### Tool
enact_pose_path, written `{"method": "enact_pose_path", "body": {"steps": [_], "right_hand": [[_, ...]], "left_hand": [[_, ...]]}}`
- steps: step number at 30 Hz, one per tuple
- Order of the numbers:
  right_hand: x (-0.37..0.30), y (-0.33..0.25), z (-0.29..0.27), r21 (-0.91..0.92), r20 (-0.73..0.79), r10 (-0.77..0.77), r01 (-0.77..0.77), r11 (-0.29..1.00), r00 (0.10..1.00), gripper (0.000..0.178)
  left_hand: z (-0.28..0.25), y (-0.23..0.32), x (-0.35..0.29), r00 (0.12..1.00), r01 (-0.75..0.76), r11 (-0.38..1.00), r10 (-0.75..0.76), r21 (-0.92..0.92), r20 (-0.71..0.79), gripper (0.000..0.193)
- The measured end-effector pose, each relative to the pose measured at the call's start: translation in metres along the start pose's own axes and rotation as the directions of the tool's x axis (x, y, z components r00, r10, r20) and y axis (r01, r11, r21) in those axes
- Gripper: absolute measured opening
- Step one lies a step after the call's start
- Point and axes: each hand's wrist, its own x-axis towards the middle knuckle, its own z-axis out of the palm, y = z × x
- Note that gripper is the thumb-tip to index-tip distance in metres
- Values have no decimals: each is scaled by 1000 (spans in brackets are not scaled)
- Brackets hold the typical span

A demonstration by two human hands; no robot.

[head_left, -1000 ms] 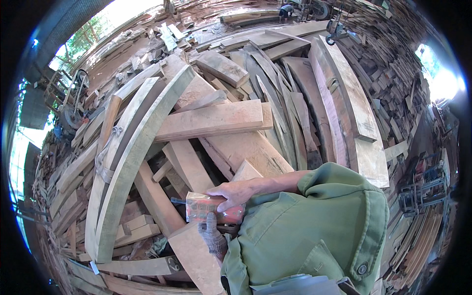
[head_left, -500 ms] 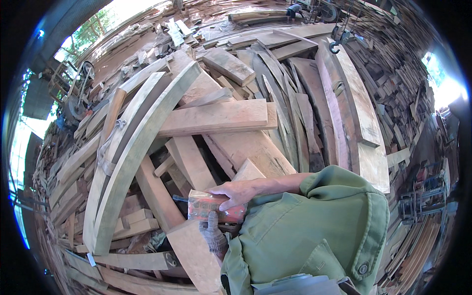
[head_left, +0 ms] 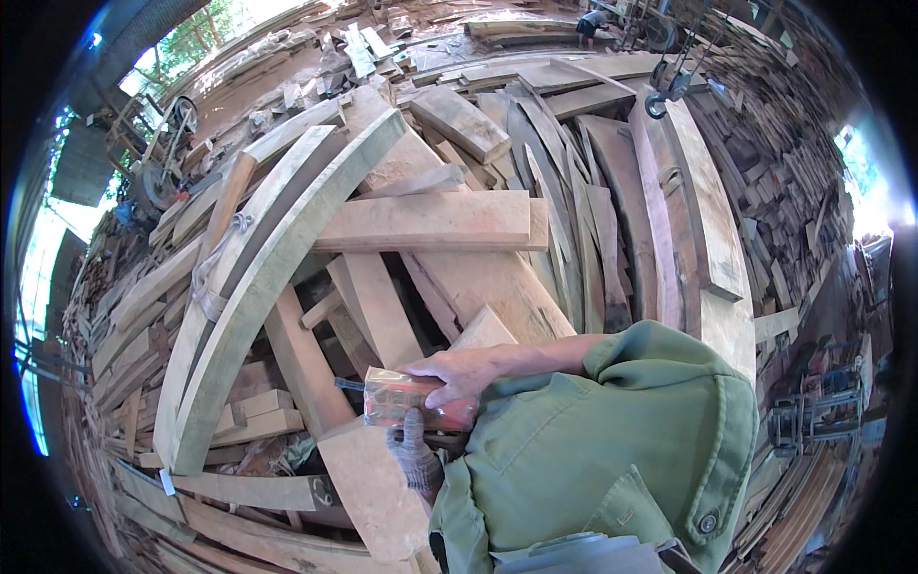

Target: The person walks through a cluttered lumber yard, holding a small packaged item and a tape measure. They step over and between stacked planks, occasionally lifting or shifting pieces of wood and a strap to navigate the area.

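- packet [head_left: 406, 400] sits low centre, held over the near end of a plank [head_left: 368, 488], in front of our chest.
- our right hand [head_left: 466, 371] is bare and lies on the packet's top right edge; fingers [head_left: 430, 367] curled down over it, closed on the packet.
- our left hand [head_left: 414, 457] wears a grey knit glove and comes up from under the packet; gloved fingers [head_left: 409, 430] touch its lower edge, close together. we cannot tell whether they clamp it or just prop it.
- the packet lies between the two hands: bare one above and right, gloved one below.
- packet look: small, flat, roughly rectangular, clear glossy wrap, red-orange with paler patches, long side about level. a thin dark tip [head_left: 346, 384] sticks out just left of it; cannot tell what it is.
- our green sleeve [head_left: 622, 440] covers the right arm and fills the lower right.
- around: a big heap of rough boards [head_left: 426, 222], crossing at all angles; two long curved beams [head_left: 277, 258] run from upper centre to lower left, left of the hands.
- far top edge: another person [head_left: 590, 23] bent over the pile, well apart from us.
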Motion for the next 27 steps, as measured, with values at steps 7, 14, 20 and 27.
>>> {"method": "enact_pose_path", "body": {"steps": [7, 14, 20, 27], "right_hand": [[-1, -3, -2, 9, 14, 22, -22, 1000, 1000, 78], [0, 0, -3, 10, 12, -15, 15, 1000, 1000, 78], [2, 2, -3, 17, 4, -43, 43, 999, 999, 78], [1, -7, -7, -1, 53, 69, -69, 998, 996, 76]], "left_hand": [[4, 5, -1, 1000, -2, 999, 3, 40, -21, 36], [9, 8, -2, 1000, -13, 999, 14, 45, -7, 37], [9, 8, -3, 999, -39, 997, 41, 62, -24, 39], [6, 7, -2, 1000, -19, 998, 20, 61, -21, 40]]}}
